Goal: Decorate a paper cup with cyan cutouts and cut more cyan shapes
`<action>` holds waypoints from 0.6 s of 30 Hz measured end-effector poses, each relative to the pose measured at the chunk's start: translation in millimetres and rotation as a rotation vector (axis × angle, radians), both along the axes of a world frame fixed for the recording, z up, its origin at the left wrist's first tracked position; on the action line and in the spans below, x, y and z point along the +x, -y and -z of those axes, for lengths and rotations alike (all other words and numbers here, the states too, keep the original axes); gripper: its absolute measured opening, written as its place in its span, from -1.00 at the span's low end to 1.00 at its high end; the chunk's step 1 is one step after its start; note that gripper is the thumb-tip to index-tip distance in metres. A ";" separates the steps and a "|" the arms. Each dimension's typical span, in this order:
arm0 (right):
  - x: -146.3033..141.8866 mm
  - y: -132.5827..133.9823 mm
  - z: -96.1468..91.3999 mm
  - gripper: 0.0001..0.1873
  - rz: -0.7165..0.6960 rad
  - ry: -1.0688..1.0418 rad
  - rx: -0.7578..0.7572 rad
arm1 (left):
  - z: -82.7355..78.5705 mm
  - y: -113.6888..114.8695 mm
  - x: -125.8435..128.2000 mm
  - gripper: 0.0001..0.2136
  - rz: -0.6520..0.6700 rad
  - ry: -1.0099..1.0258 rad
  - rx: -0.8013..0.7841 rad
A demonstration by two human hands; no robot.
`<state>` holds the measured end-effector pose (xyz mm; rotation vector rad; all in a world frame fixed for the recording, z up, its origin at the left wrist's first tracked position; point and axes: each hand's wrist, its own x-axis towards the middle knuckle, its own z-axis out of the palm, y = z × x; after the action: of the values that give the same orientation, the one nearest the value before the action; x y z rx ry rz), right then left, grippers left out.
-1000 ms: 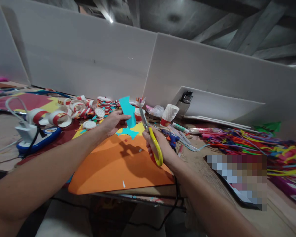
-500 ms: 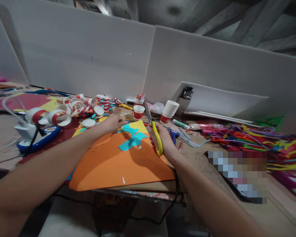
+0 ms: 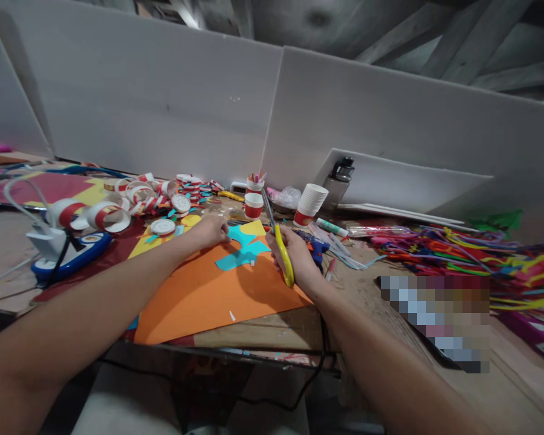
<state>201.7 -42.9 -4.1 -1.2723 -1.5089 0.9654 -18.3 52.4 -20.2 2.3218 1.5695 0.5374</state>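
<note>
In the head view my right hand (image 3: 295,252) grips a pair of scissors (image 3: 281,244) with yellow handles, the metal blades pointing up and away. My left hand (image 3: 215,231) is closed at the far left edge of a large orange paper sheet (image 3: 208,296), beside a cut light-blue paper piece (image 3: 236,256). What its curled fingers pinch is hidden. The blue piece lies on the orange sheet, and a yellow paper corner (image 3: 256,228) shows behind it. Small white scraps (image 3: 232,316) rest on the orange sheet.
Red-and-white paper cups (image 3: 252,205) and a cup stack (image 3: 310,204) stand behind. Cut cup rings (image 3: 111,214) and a blue power strip (image 3: 95,248) sit left. Colourful pipe cleaners (image 3: 453,254) and a tablet-like, blurred-out device (image 3: 435,323) lie right. A black cable (image 3: 323,344) hangs over the front edge.
The orange sheet has shifted and turned away from the table's front edge, baring wood there. The blue paper moved slightly with it. My right hand and the scissors moved slightly left.
</note>
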 end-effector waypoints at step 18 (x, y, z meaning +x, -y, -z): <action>-3.7 0.8 -0.1 -0.70 0.038 0.051 0.018 | -3.0 3.5 0.8 -0.86 0.152 -0.313 0.315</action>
<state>198.0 -43.7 -4.0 -1.3164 -1.5239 0.8991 -17.5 48.9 -17.2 2.8534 1.5062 0.4255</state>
